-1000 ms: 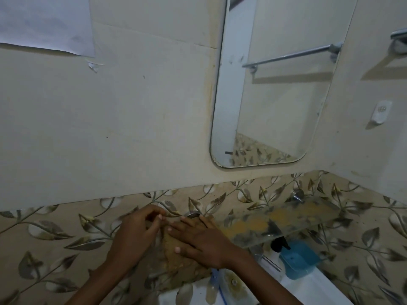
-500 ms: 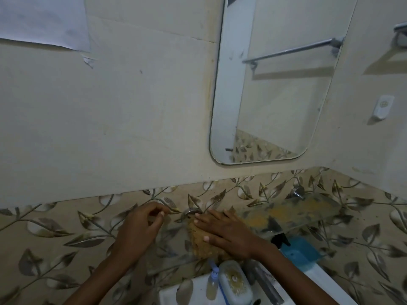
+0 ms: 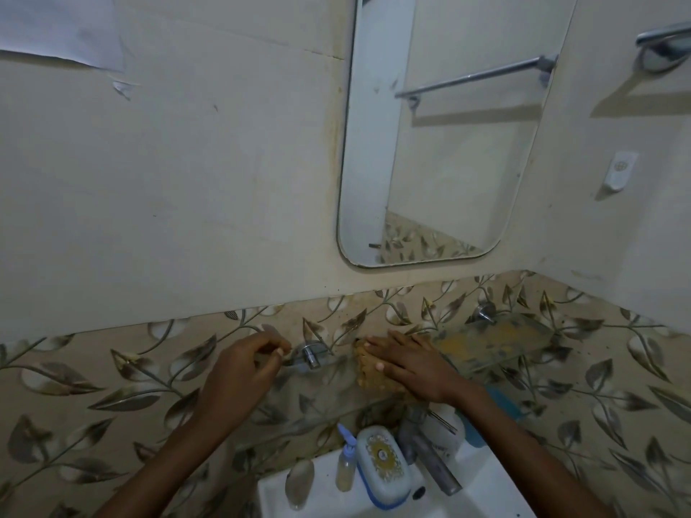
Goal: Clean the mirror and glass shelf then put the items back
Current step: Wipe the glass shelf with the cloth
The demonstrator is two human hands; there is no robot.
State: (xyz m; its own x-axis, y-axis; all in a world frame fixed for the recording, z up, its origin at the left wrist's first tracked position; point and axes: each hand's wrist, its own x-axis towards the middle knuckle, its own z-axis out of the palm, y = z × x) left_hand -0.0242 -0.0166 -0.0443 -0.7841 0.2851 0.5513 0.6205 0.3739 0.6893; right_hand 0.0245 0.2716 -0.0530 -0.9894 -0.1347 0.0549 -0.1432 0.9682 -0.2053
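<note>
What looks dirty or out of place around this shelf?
The glass shelf is coated with yellow-brown grime and dark smudges right of the right hand, and a rusty streak runs down the wall beside the mirror.

Left hand curled, fingertips pinched together; right hand flat, palm down, fingers spread, pressing.

A single wide-angle head view looks forward and slightly down at a tiled wall from close range, with both forearms reaching in from the bottom edge. The mirror fills the upper middle, the glass shelf crosses below it, and the sink (partly cropped) sits nearest.
</note>
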